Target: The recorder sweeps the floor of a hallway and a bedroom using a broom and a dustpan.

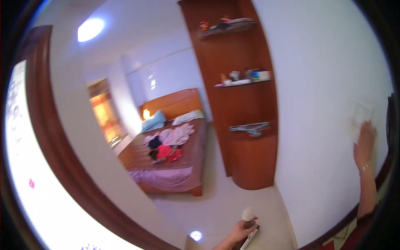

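Note:
My left hand (241, 232), low in the middle, is closed around an upright object with a pale rounded top (248, 214) and a brownish lower part. Its exact kind is too blurred to tell. Just below the same hand is a narrow white item with a dark edge (250, 239); whether I grip it too is unclear. At the far right my right hand (365, 143) reaches up with fingers stretched out, a bracelet at the wrist. Its fingertips are at the lower edge of a white wall switch (363, 111), seemingly touching it.
A wooden bed (196, 179) bears pillows and a heap of clothes (166, 146). Right of it stands a tall brown shelf unit (250, 164) with small bottles, boxes and hangers (251, 128). A dark door frame (62, 137) curves along the left, beside a bright white panel (37, 196).

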Motion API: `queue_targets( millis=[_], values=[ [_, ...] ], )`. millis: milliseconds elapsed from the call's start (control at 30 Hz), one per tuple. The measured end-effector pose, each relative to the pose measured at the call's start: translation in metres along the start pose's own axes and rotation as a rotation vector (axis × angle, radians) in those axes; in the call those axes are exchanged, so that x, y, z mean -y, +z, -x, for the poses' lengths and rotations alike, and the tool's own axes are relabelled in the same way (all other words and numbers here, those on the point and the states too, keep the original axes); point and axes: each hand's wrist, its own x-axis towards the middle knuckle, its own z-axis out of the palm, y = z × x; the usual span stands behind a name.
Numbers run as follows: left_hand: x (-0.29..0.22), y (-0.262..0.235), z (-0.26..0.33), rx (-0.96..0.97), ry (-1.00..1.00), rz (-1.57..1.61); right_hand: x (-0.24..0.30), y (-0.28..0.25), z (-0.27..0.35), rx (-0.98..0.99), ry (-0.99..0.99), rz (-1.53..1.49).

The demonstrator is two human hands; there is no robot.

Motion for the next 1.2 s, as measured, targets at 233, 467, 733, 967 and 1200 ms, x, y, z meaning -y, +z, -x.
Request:
queue_targets(
  millis=[233, 467, 733, 967, 1200],
  values=[
    [-0.015, -0.007, 0.022, -0.039, -0.045, 0.098, 0.019, 0.022, 0.012, -0.055, -0.105, -0.035],
    [-0.005, -0.002, 0.016, -0.016, -0.056, 0.107, 0.001, 0.032, 0.019, -0.032, -0.088, 0.000],
    [0.009, 0.013, -0.004, 0.024, -0.070, -0.083, 0.092, -0.065, 0.070, 0.123, -0.791, -0.687],
    [0.009, 0.054, -0.016, 0.158, 0.212, -0.188, 0.151, -0.114, 0.102, 0.360, -1.251, -0.848],
    [0.147, -0.002, 0.064, -0.055, -0.083, -0.752, 0.141, -0.117, 0.069, 0.767, -0.855, -0.271]
  ],
)
